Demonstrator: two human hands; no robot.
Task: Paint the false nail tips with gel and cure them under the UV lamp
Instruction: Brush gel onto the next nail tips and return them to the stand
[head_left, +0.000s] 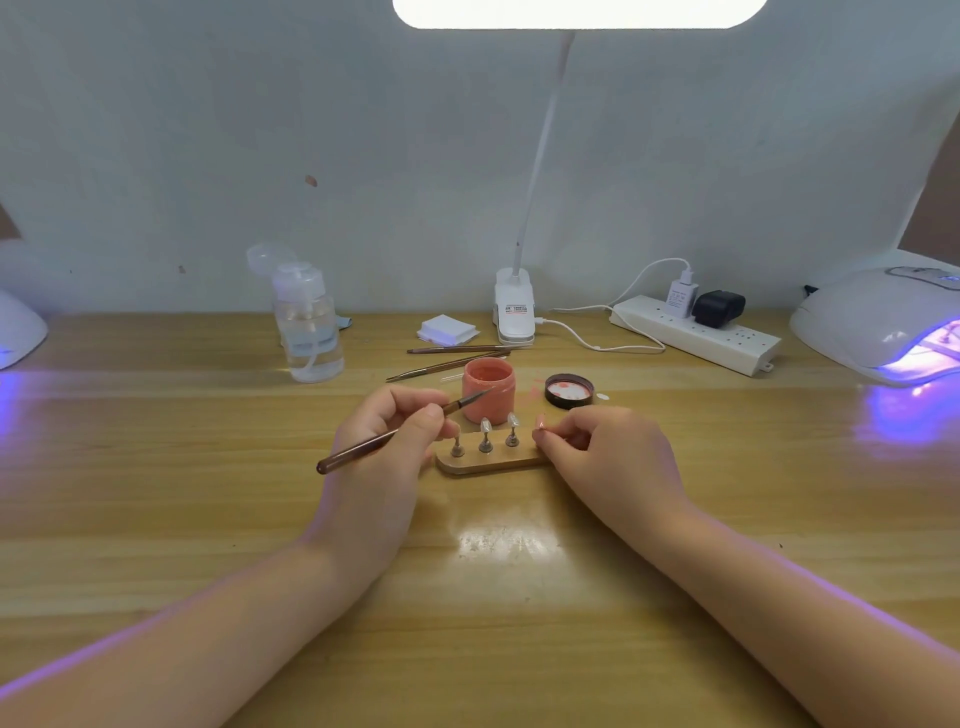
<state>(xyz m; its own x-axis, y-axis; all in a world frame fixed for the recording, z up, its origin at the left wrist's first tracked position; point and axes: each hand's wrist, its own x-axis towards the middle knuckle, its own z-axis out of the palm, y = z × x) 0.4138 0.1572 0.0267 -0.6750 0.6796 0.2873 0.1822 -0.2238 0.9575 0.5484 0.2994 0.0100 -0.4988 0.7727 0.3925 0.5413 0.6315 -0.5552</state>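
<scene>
A wooden nail stand (485, 464) lies in the middle of the table with small metal pegs; two clear nail tips (486, 426) stand on pegs. My left hand (387, 447) holds a brown brush (395, 434) like a pen, bristles pointing at the open pink gel jar (487, 389) just behind the stand. My right hand (608, 452) pinches a pink-painted nail tip (540, 422) at the stand's right end. The jar's black lid (569, 391) lies to the right of the jar. A white UV lamp (883, 327) glows violet at the far right.
Two spare brushes (452, 358) lie behind the jar. A clear pump bottle (309, 327) stands back left, a stack of white pads (448, 331) and a clip desk lamp (514, 312) at the back, a power strip (696, 335) back right. Another lamp (18, 332) shows at the left edge.
</scene>
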